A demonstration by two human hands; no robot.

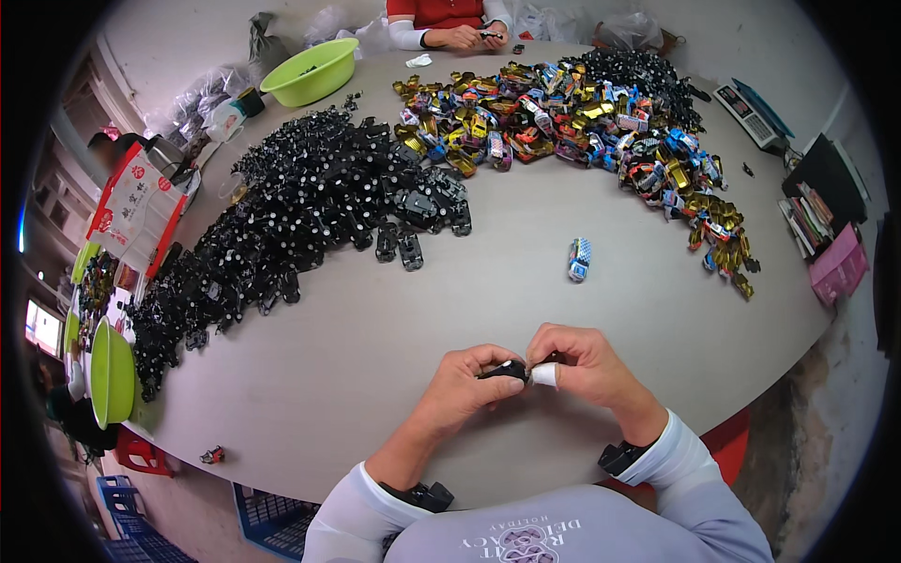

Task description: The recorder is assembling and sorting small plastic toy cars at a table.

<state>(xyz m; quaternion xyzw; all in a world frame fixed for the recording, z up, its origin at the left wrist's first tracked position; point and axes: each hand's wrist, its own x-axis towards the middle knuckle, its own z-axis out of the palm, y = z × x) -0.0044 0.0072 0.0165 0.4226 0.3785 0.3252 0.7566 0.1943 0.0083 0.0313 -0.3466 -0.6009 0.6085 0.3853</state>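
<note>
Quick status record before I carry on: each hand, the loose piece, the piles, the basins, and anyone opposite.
Left hand: holds a small, dark plastic part
Right hand: at the part's right end, white wrap on one digit; exact grip hidden
Loose piece: blue-and-white toy-car body, beyond the hands
Left pile: black plastic car bases
Far-right pile: multicoloured shiny car shells
Basins: round lime-green plastic, far left and near left
Opposite: person in red top, handling a small item

Grey table (pixel 469 291) | black chassis heap (pixel 300 197) | coloured car-shell heap (pixel 593 141) | blue car (pixel 580 260)
</note>
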